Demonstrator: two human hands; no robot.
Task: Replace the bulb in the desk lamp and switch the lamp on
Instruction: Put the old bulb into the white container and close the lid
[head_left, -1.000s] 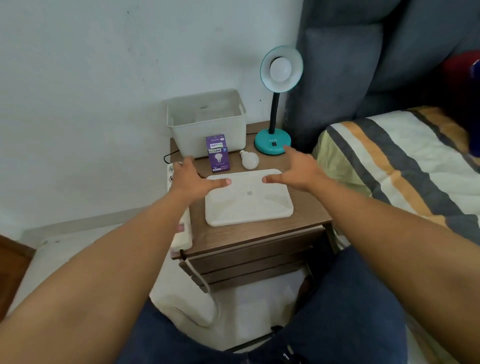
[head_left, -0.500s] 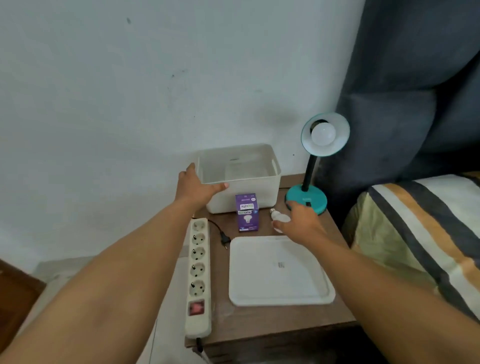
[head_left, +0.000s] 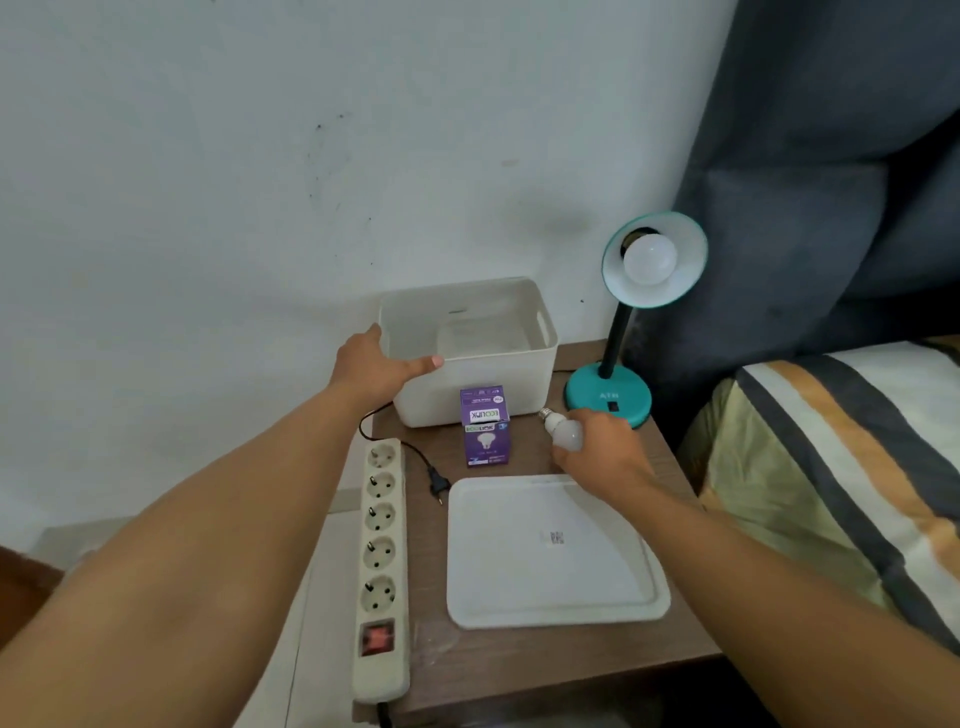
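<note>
A teal desk lamp (head_left: 608, 397) stands at the back right of the wooden bedside table, unlit, with a white bulb (head_left: 650, 257) screwed into its shade. My right hand (head_left: 597, 452) holds a loose white bulb (head_left: 563, 432) just in front of the lamp's base, its metal screw cap pointing left and away. A purple bulb box (head_left: 485, 434) stands upright left of that bulb. My left hand (head_left: 376, 366) grips the front left corner of a white plastic bin (head_left: 470, 387), thumb along its rim. The lamp's black plug (head_left: 439, 486) lies unplugged beside a white power strip (head_left: 379, 561).
A white lid or tray (head_left: 550, 556) lies flat on the table's front half. The power strip runs along the left edge, its red switch (head_left: 377, 638) near the front. A striped bed (head_left: 841, 467) and a dark padded headboard close off the right side. A white wall is behind.
The view has come closer over the table. My right hand has lifted the loose bulb off the tabletop. My left hand stays on the bin's corner.
</note>
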